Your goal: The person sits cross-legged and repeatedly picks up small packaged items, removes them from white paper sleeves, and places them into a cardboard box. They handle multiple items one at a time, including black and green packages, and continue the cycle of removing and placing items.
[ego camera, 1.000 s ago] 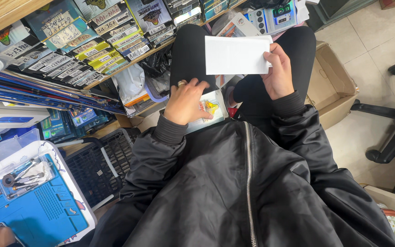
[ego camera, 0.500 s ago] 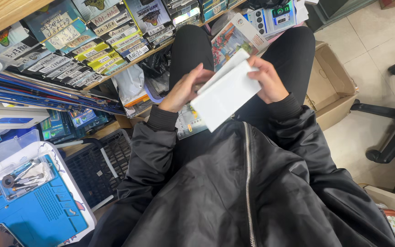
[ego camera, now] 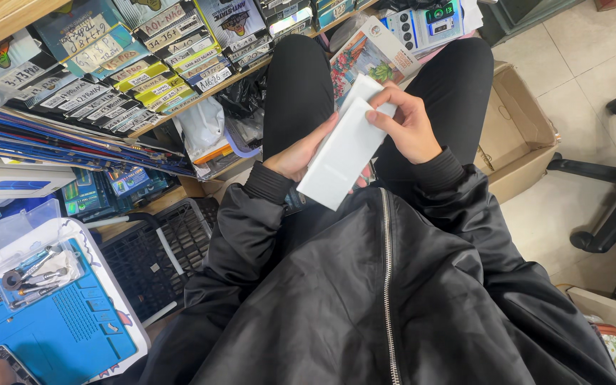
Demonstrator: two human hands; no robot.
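We hold 1 flat white box tilted over the lap: left hand cupped beneath supports it, right hand pinches its upper edge, steadying.

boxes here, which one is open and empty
The brown cardboard box on the floor beside the person's right leg; its flaps are up. The white box in the hands is shut.

The single head-worn camera looks steeply down, close over the person's lap and black jacket.
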